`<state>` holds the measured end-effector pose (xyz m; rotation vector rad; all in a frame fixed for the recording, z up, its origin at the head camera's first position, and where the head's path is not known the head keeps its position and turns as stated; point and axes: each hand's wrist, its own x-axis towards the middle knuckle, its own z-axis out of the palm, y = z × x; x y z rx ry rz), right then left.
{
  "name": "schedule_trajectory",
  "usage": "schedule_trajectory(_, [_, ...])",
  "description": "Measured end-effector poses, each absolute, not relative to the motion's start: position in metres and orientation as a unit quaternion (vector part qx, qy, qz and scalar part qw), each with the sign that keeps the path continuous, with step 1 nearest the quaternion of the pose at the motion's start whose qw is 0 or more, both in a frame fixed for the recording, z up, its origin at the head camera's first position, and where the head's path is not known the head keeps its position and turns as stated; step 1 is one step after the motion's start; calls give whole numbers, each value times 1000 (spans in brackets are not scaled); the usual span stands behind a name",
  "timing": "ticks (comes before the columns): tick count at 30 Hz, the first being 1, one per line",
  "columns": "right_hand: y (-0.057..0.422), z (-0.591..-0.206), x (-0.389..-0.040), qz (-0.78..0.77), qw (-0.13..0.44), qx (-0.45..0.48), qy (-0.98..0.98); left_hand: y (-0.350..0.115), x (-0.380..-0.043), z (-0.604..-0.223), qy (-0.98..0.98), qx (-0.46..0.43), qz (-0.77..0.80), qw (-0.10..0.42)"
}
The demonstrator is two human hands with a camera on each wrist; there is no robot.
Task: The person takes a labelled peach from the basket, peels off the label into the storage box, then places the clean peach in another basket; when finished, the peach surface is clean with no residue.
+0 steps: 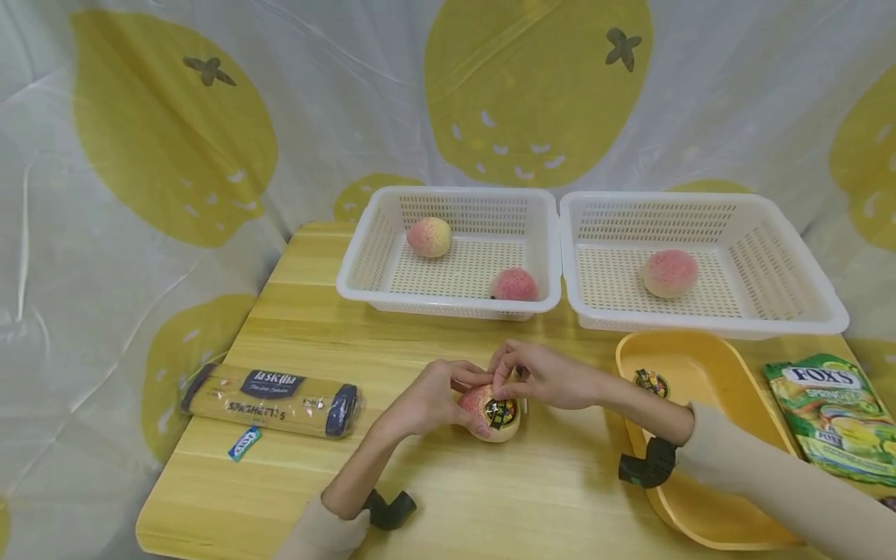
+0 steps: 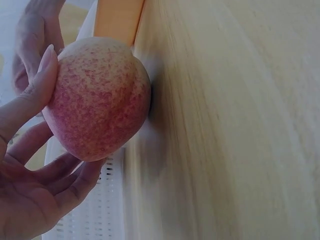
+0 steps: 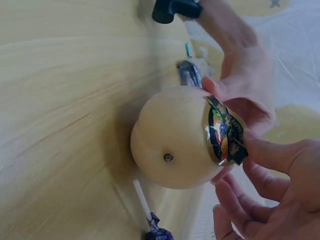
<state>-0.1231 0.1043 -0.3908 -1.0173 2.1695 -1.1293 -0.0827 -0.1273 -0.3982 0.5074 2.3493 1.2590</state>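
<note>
My left hand (image 1: 430, 397) grips a pink-and-cream peach (image 1: 509, 432) just above the wooden table, thumb on one side and fingers on the other. A round dark sticker (image 1: 500, 414) with a colourful print lies on the peach's side. At the sticker's edge, my right hand (image 1: 544, 378) pinches with thumb and finger. The sticker looks creased in the right wrist view, and its far side is hidden. Also in that view, a lollipop (image 3: 159, 234) with a white stick and purple wrapper lies on the table by the peach.
Behind stand two white baskets: the left basket (image 1: 448, 298) holds two peaches, the right basket (image 1: 707, 321) one. An orange-yellow tub (image 1: 714, 505) with another round sticker (image 1: 652, 383) is under my right forearm. A green Fox's candy bag (image 1: 833, 420), spaghetti pack (image 1: 273, 400) and small wrapped candy (image 1: 244, 443) flank the work.
</note>
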Motion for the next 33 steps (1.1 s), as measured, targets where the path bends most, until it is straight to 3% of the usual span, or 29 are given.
schedule_trajectory(5, [105, -390, -122, -423, 216, -392, 788, -129, -82, -398, 850, 176, 450, 212])
schedule_trajectory(16, [110, -394, -131, -457, 227, -400, 761, -131, -84, -399, 842, 189, 458, 213])
schedule_trajectory(26, [110, -382, -116, -400, 106, -455, 789, -134, -87, -399, 840, 184, 460, 220])
schedule_trajectory(33, [114, -380, -105, -395, 61, -459, 794, -134, -88, -399, 842, 182, 458, 220])
